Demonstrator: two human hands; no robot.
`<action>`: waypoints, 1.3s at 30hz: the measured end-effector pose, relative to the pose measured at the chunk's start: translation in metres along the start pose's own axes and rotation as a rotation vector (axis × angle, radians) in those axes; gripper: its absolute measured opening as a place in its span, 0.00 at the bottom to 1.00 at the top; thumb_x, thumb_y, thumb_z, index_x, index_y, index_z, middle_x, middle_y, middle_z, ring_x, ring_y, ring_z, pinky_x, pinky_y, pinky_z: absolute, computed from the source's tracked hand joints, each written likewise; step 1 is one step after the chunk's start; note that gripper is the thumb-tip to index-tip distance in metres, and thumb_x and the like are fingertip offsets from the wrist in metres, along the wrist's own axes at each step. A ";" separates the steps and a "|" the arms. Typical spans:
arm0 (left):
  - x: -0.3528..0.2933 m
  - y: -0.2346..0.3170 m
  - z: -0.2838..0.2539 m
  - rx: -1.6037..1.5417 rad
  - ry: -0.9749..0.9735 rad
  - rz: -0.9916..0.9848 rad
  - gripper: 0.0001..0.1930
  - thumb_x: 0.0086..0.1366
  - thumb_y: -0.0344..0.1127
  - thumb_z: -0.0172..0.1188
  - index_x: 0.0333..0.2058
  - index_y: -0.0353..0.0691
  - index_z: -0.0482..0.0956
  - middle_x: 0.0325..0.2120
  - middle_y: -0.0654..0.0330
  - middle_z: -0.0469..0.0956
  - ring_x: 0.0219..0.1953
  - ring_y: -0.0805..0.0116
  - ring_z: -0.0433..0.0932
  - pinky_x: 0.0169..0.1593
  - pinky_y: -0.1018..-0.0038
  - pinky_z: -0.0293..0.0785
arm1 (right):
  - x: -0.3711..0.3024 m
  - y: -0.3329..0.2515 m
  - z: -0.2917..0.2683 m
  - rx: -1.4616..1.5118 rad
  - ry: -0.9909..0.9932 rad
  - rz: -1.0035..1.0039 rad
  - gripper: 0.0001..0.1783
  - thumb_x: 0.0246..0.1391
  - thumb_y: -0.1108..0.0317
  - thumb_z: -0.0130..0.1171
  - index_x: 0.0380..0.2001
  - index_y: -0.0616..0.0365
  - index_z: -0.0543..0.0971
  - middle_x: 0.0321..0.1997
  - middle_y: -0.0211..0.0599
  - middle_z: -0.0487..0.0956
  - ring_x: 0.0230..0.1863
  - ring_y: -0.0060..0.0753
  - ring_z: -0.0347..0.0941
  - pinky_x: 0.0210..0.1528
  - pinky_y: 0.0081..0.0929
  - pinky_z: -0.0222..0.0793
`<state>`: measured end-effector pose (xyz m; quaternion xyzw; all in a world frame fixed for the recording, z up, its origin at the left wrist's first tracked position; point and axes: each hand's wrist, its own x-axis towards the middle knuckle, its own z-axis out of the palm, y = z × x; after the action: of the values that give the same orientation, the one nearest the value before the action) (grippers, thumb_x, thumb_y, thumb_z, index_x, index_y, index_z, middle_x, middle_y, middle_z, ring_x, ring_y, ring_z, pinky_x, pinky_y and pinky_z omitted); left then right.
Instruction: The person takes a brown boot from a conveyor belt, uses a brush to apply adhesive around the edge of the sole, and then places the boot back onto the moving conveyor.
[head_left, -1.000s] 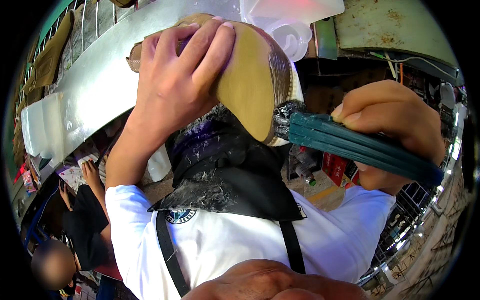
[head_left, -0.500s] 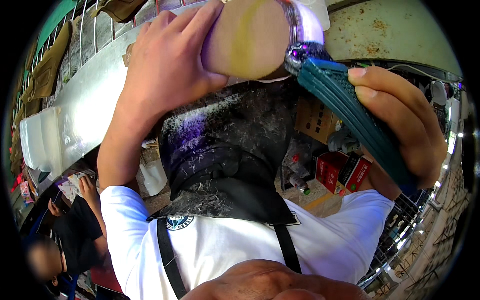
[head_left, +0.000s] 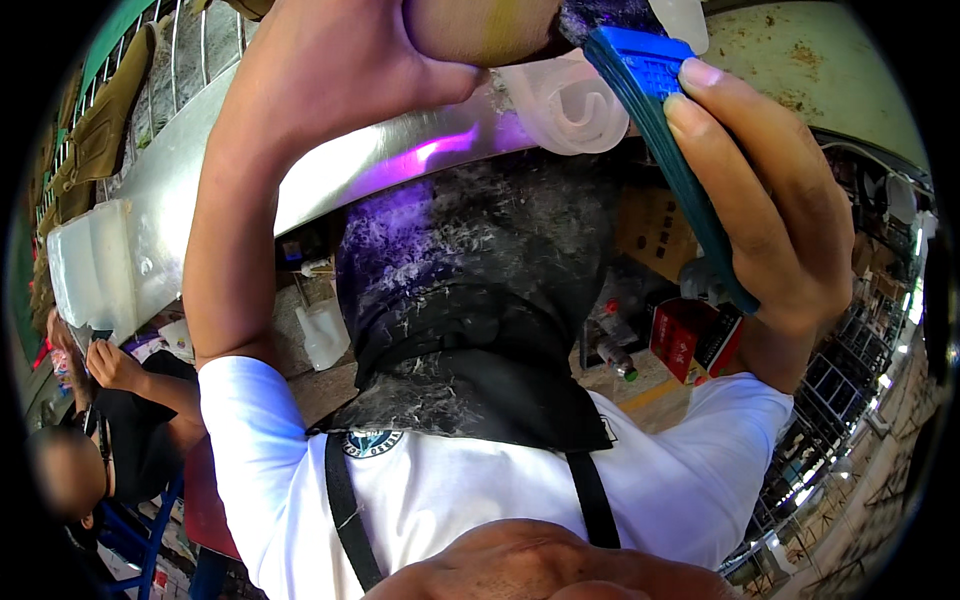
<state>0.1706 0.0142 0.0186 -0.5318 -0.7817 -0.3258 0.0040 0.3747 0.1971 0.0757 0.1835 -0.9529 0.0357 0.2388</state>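
Note:
At the top, my left hand (head_left: pixel 320 70) is closed round a tan shoe (head_left: pixel 480 28), whose rounded face has a yellowish stripe; the rest of it runs out of the picture. My right hand (head_left: pixel 775 190) grips a teal-handled brush (head_left: pixel 670 150) between thumb and fingers, the handle slanting down to the right. The brush's dark, wet-looking bristles (head_left: pixel 605 15) touch the shoe's right edge. Just below the shoe, a translucent plastic tub (head_left: pixel 570 105) sits by the edge of the metal bench (head_left: pixel 390 150).
Tan shoe parts (head_left: pixel 100 125) lie on a wire rack at the left. A clear plastic box (head_left: pixel 85 270) is on the bench's left end. Below are a red box (head_left: pixel 685 335) and a white jug (head_left: pixel 322 333). Another person (head_left: pixel 135 420) sits at lower left.
Both hands have moved up, carrying the shoe and brush, and the shoe has tipped. The tub and more of the bench now show. The co-worker's hands have shifted.

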 end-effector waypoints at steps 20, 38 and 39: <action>-0.009 -0.009 -0.040 -0.133 -0.268 -0.294 0.57 0.37 0.43 0.82 0.68 0.35 0.64 0.52 0.43 0.82 0.56 0.52 0.82 0.61 0.63 0.76 | -0.043 0.049 0.095 1.390 0.456 0.466 0.23 0.66 0.78 0.54 0.62 0.77 0.70 0.49 0.64 0.82 0.48 0.53 0.84 0.54 0.43 0.84; -0.044 -0.068 -0.030 -0.283 -0.259 -0.222 0.70 0.39 0.46 0.87 0.74 0.32 0.48 0.66 0.42 0.68 0.67 0.55 0.71 0.68 0.65 0.67 | 0.026 0.042 0.073 1.248 0.279 0.151 0.23 0.57 0.77 0.64 0.56 0.74 0.78 0.51 0.63 0.83 0.51 0.54 0.83 0.55 0.33 0.80; -0.042 -0.063 -0.031 -0.225 -0.275 -0.212 0.70 0.39 0.46 0.87 0.74 0.32 0.47 0.66 0.42 0.68 0.67 0.55 0.70 0.69 0.65 0.66 | 0.030 0.048 0.065 1.083 0.224 0.172 0.22 0.57 0.77 0.64 0.55 0.73 0.79 0.51 0.63 0.83 0.51 0.53 0.83 0.55 0.33 0.80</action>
<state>0.1255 -0.0510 -0.0038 -0.4831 -0.7852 -0.3340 -0.1964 0.3038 0.2216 0.0336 0.1966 -0.7787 0.5589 0.2065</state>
